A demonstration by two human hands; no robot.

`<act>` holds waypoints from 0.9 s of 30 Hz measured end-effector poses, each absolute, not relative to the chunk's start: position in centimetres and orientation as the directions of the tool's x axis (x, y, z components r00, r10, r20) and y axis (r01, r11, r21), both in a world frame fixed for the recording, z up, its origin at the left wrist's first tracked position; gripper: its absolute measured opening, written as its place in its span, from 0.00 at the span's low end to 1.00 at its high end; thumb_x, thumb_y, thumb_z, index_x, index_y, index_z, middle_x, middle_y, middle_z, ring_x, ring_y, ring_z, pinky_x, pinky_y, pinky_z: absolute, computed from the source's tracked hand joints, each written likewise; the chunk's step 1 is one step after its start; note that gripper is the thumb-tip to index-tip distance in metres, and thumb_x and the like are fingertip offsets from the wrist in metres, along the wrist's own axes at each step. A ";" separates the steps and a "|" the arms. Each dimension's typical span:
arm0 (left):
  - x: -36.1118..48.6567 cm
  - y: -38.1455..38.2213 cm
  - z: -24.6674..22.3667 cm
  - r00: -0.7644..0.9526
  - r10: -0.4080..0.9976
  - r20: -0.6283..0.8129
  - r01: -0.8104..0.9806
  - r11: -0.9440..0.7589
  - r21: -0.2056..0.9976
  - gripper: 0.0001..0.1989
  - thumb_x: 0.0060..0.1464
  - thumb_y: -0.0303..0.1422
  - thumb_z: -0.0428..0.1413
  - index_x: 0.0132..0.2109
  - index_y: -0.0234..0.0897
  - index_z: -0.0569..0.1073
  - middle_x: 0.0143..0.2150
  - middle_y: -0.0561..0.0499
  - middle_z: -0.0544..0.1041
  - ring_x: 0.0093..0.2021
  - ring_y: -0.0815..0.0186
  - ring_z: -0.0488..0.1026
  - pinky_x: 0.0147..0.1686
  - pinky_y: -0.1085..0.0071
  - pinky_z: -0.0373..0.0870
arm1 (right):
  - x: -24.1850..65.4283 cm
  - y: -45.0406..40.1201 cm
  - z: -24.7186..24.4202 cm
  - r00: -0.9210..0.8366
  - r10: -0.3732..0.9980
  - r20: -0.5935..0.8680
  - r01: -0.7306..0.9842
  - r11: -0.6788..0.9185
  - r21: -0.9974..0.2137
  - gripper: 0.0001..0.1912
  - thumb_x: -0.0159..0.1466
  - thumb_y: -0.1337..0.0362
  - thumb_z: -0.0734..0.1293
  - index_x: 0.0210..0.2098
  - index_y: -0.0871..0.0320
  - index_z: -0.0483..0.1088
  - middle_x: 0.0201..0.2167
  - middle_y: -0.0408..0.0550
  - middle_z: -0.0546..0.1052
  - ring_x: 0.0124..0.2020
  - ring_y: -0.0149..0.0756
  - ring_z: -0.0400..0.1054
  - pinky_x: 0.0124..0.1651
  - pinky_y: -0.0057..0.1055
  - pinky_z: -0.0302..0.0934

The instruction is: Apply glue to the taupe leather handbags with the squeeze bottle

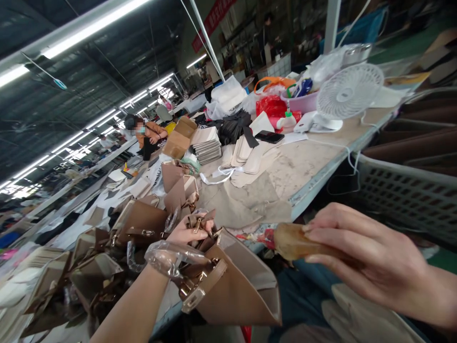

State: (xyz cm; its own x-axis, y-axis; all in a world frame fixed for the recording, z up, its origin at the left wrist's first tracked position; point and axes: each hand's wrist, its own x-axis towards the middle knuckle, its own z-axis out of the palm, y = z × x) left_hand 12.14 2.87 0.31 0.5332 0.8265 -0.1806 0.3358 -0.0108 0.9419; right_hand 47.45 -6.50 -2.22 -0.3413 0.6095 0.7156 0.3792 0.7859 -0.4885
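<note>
My left hand (183, 232) is closed on the gathered brown upper part and straps of a tan-brown handbag (237, 288). The bag hangs tilted at the table's front edge, its pale inside facing up and to the right. Gold buckles show on its strap, and a clear plastic wrap (174, 252) lies over my wrist. My right hand (364, 252) is wrapped round a yellowish, stained squeeze bottle (291, 242). Its red, crusted nozzle points left, close to the bag's open rim. Whether the tip touches the bag, I cannot tell.
More brown handbags (137, 224) crowd the table at left. Behind lie stacked pale panels (207, 145), a phone (269, 136) and a white fan (350, 93) with its cord. A grey plastic crate (410, 190) stands at right. Another person (152, 131) sits farther along.
</note>
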 end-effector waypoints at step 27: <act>15.1 3.6 -0.1 0.251 0.793 -0.555 0.446 0.415 0.793 0.13 0.33 0.30 0.63 0.32 0.35 0.75 0.34 0.49 0.77 0.38 0.62 0.72 0.43 0.69 0.64 | 45.8 -4.1 -1.4 -0.667 0.347 0.659 0.372 0.922 -0.109 0.12 0.66 0.74 0.56 0.31 0.62 0.69 0.32 0.54 0.70 0.39 0.42 0.62 0.40 0.38 0.61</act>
